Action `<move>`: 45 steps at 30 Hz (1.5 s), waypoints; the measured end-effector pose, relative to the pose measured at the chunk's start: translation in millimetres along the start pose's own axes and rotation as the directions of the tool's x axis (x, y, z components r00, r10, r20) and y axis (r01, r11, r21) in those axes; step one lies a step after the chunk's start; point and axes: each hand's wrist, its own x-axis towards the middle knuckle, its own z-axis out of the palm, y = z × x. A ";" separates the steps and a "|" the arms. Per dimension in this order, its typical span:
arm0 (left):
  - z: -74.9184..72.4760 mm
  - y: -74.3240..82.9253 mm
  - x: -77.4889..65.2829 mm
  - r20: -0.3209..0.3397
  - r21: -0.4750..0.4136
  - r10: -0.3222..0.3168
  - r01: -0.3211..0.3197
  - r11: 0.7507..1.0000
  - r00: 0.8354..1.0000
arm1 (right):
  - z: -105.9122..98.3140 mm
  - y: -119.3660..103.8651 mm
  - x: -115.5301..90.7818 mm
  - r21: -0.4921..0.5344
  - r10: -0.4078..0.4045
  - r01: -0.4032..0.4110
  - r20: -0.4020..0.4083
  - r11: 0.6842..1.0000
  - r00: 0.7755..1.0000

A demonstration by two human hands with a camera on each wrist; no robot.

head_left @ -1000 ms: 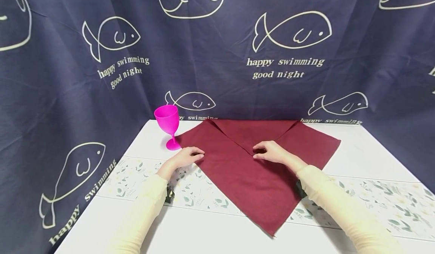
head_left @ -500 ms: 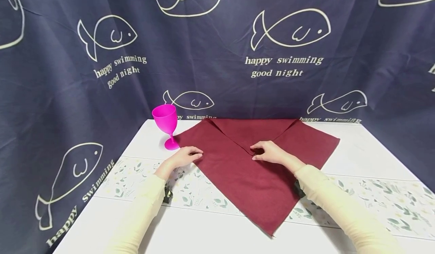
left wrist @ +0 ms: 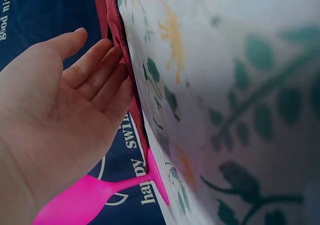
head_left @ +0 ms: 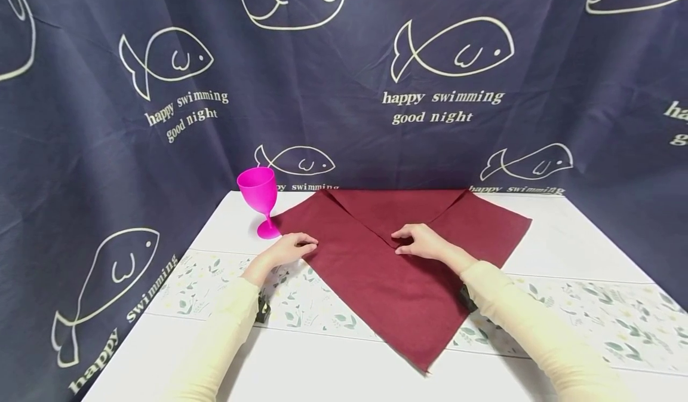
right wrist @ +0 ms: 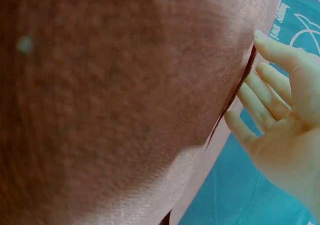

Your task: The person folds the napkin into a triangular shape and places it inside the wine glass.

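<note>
A dark red cloth (head_left: 376, 282) lies on the table, its far corner folded toward me into a triangular flap (head_left: 395, 208). Over the tip of that flap is my right hand (head_left: 424, 242), thumb and fingers apart; in the right wrist view the loosely bent fingers (right wrist: 265, 97) reach the fold line. My left hand (head_left: 287, 249) is at the cloth's left edge. The left wrist view shows its fingers (left wrist: 95, 72) relaxed, fingertips by the cloth edge, nothing gripped. A bright pink goblet (head_left: 259, 190) stands upright just beyond the left hand.
The white table (head_left: 301, 360) carries a floral printed band (head_left: 317, 309) across its middle. A dark blue curtain (head_left: 344, 91) with fish drawings hangs behind the table and along its sides. The near corner of the cloth points toward the table's front.
The head view has shifted slightly, so everything sits a little further left. Hands, cloth and goblet otherwise keep nearly the same places.
</note>
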 end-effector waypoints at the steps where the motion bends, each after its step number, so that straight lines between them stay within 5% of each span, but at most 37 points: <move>1: -0.2 0.3 -0.6 -0.001 0.001 -0.003 0.003 1.000 1.000 | 0.3 -0.6 -0.2 0.005 -0.006 0.006 -0.001 1.000 1.000; 10: -1.2 0.3 -0.9 0.007 0.007 -0.010 0.010 1.000 1.000 | -0.7 -9.7 1.9 0.007 0.055 -0.055 0.023 0.998 0.998; 19: -1.2 1.3 -1.0 0.006 -0.004 -0.023 0.023 1.000 1.000 | 0.2 -7.6 1.4 -0.013 -0.020 0.019 -0.042 1.000 0.999; 45: -0.5 -6.0 -0.7 0.018 0.008 -0.017 0.017 1.000 1.000 | -1.0 -9.9 6.3 -0.065 0.016 -0.019 -0.043 0.998 0.999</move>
